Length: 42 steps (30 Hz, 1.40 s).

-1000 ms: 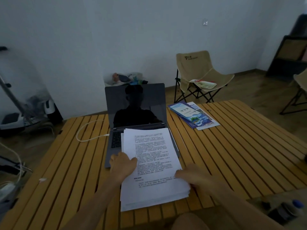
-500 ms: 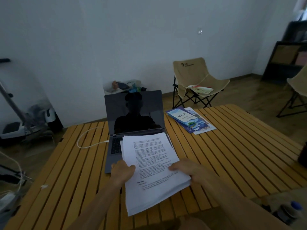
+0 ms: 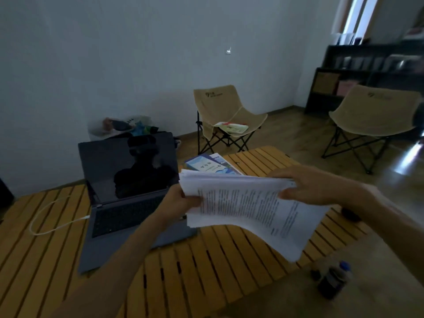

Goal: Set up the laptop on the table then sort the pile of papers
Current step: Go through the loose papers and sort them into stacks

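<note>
We sit in a dim room at a slatted yellow wooden tabletop (image 3: 206, 271). Above it we hold the pile of papers (image 3: 247, 203) in the air, its printed top sheet tilted toward us. Our left hand (image 3: 181, 200) grips the pile's left edge with the thumb on top, and our right hand (image 3: 307, 187) pinches the far right edge, so the hands are apart, each clamped on the pile. Just left of our left hand the laptop (image 3: 128, 180) stands open on the tabletop, screen dark, with a white cable (image 3: 46, 216) looping from its left side. Beyond the papers lie blue booklets (image 3: 206, 165). Near our right forearm, past the tabletop's edge, stands a dark bottle (image 3: 332, 281). Farther off, two beige folding chairs (image 3: 224, 115) stand on the floor.
</note>
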Each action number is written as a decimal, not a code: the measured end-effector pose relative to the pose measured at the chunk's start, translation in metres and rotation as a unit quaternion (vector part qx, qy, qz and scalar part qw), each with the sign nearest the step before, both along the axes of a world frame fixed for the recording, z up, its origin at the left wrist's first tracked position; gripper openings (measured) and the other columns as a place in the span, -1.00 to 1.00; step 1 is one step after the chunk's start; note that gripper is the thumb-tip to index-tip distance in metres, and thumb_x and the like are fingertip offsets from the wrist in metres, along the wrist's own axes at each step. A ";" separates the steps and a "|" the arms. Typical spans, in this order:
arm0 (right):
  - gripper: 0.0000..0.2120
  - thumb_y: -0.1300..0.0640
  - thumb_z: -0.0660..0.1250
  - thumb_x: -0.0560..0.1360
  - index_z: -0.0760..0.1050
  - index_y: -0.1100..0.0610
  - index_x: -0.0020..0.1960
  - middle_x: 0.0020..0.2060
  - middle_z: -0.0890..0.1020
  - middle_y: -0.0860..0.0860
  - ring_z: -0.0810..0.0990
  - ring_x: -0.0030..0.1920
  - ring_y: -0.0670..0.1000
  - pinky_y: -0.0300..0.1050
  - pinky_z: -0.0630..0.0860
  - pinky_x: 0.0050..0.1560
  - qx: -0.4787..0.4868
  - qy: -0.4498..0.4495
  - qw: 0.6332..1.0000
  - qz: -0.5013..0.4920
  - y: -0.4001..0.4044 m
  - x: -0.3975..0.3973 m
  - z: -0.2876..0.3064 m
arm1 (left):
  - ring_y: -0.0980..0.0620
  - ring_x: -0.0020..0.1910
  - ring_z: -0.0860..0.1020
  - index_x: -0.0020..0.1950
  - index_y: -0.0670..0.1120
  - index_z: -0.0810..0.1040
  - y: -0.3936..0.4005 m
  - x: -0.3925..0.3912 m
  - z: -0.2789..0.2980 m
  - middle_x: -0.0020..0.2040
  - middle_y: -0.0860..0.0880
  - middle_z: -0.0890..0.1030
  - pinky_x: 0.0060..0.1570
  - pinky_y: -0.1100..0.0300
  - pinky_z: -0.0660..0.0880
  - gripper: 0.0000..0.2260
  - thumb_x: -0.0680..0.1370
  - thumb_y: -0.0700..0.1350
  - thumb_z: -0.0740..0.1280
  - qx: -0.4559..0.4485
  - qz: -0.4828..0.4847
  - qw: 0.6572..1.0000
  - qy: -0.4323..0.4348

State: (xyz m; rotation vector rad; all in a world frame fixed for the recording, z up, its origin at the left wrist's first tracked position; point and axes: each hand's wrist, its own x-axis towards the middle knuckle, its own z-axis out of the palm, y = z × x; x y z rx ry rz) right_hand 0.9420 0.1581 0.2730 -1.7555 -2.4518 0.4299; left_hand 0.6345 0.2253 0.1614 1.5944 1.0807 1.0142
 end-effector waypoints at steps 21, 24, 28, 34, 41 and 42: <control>-0.53 -0.05 0.56 0.35 0.46 -0.10 0.18 -0.03 0.58 -0.11 0.66 -0.11 -0.04 -0.21 0.60 -0.27 0.093 0.257 0.937 -0.218 -0.007 0.089 -0.064 | 0.00 0.04 0.65 0.22 -0.05 0.54 0.011 0.071 -0.057 0.06 0.03 0.68 -0.06 0.05 0.62 -0.61 0.51 -0.43 0.24 -0.054 0.020 0.997 -0.050; -0.63 0.22 0.44 0.40 0.51 0.03 0.18 -0.07 0.66 0.05 0.67 -0.01 0.19 0.01 0.66 -0.12 0.022 0.493 0.840 -0.227 -0.021 0.092 -0.106 | 0.04 0.03 0.66 0.18 -0.04 0.56 0.008 0.075 -0.051 0.05 0.02 0.69 -0.13 0.17 0.62 -0.60 0.52 -0.46 0.21 -0.039 0.012 0.997 -0.067; -0.70 0.47 0.30 0.47 0.53 0.07 -0.03 -0.24 0.67 0.01 0.67 -0.08 0.11 -0.17 0.58 -0.31 0.066 0.523 0.798 -0.292 -0.017 0.066 -0.144 | 0.05 -0.04 0.68 0.11 -0.07 0.59 0.003 0.086 -0.043 -0.03 0.02 0.71 -0.22 0.24 0.59 -0.60 0.53 -0.50 0.17 -0.021 0.022 0.994 -0.104; -0.67 0.51 0.29 0.45 0.51 0.10 0.00 -0.22 0.69 -0.06 0.69 -0.19 -0.09 -0.20 0.60 -0.38 0.073 0.522 0.812 -0.252 -0.014 0.073 -0.154 | -0.13 0.13 0.62 0.28 -0.11 0.52 0.009 0.075 -0.049 0.13 -0.06 0.66 -0.03 0.04 0.61 -0.65 0.49 -0.18 0.31 -0.039 0.002 0.991 -0.131; -0.72 0.30 0.41 0.35 0.50 0.15 0.04 -0.02 0.60 0.09 0.60 0.05 0.08 -0.12 0.52 -0.11 -0.007 0.465 0.833 -0.299 -0.018 0.086 -0.206 | 0.06 -0.08 0.62 0.07 -0.05 0.53 0.017 0.100 0.002 0.01 -0.01 0.58 -0.28 0.31 0.54 -0.76 0.58 0.10 0.29 0.052 0.167 0.980 -0.091; -0.69 0.24 0.40 0.32 0.49 0.16 0.05 -0.01 0.59 0.09 0.60 0.04 0.04 -0.16 0.51 -0.14 0.000 0.469 0.831 -0.300 -0.018 0.083 -0.208 | 0.09 -0.10 0.61 0.04 -0.09 0.54 0.018 0.104 0.001 -0.01 0.00 0.58 -0.33 0.36 0.51 -0.80 0.60 0.04 0.29 0.045 0.193 0.974 -0.106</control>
